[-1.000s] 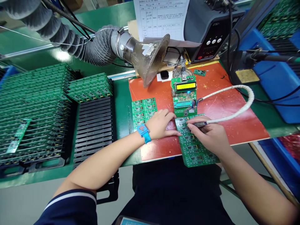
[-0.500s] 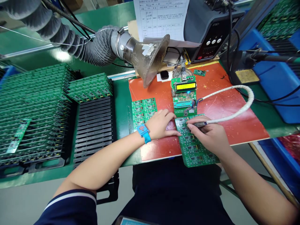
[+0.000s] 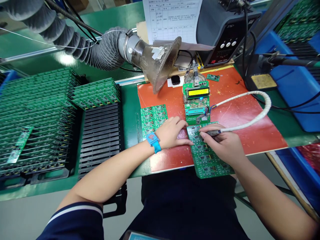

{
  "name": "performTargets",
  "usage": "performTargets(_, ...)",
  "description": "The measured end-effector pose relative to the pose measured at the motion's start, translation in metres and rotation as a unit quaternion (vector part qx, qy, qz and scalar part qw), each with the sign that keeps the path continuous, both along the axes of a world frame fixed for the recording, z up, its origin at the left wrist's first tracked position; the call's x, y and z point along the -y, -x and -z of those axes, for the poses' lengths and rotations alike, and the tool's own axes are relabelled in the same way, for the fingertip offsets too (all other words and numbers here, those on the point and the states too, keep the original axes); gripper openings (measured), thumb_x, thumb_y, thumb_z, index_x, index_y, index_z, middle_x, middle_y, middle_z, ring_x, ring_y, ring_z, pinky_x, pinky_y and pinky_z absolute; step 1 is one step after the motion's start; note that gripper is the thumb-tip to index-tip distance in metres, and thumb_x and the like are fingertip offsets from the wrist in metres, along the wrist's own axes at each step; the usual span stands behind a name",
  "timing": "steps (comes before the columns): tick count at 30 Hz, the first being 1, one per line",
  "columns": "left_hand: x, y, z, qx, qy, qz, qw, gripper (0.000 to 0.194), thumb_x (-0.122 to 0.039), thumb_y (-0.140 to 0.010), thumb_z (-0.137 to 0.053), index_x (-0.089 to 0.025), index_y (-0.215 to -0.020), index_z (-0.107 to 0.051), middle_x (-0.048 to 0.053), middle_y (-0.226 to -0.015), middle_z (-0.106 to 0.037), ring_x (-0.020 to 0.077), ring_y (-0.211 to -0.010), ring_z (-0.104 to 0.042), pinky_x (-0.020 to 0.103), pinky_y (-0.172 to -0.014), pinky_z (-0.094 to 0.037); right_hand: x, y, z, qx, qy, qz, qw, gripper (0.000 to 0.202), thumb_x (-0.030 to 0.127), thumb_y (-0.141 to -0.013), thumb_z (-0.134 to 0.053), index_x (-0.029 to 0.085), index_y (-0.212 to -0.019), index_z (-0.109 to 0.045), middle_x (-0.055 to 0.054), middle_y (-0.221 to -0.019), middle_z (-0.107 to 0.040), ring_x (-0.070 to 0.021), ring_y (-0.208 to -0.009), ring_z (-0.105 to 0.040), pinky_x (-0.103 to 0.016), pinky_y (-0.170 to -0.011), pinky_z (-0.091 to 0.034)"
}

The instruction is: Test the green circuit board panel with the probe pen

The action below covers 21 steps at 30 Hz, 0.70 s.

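Note:
My right hand [image 3: 228, 146] is closed round a dark pen-like probe [image 3: 213, 132], its tip against the upper part of a green circuit board panel [image 3: 207, 161]. A white-wrapped cable [image 3: 262, 115] loops from the probe to a programmer board [image 3: 197, 120] with a lit yellow display and a teal socket. My left hand [image 3: 171, 133], a blue wrist strap on it, rests with thumb and fingers apart at the panel's left edge. Under that wrist lies another green panel [image 3: 152, 116], partly covered. The panel near my right hand overhangs the mat's front edge.
Racks of upright circuit boards [image 3: 37, 110] and black slotted rack [image 3: 100, 133] stand left. A fume hose funnel [image 3: 160, 60] hangs over the red mat [image 3: 255, 126]. Behind are a soldering station [image 3: 227, 40] and small board [image 3: 213, 77]; blue bins [image 3: 287, 90] stand right.

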<state>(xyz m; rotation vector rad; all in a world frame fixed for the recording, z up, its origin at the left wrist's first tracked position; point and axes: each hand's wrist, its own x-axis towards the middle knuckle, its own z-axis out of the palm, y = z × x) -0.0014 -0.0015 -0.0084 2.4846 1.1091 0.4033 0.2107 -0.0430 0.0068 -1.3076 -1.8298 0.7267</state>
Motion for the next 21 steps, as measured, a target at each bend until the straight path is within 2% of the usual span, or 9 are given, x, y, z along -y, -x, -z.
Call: performTargets(21,-0.0001,-0.0007,-0.0011,-0.003,0.006,-0.001,1.0,0.063,-0.072,-0.076,-0.056,-0.016,-0.105,-0.054,0.008,-0.097,-0.056,0.0233,-0.091,-0.053,0.036,-0.08,-0.045,-0.0002,-0.0012,0.0019,-0.011,-0.001,-0.003,1.0,0.004,0.022,-0.087,-0.06,0.023,-0.084,-0.063,-0.004,-0.088,-0.065,-0.02,-0.089,-0.062,-0.035,-0.081,-0.051)
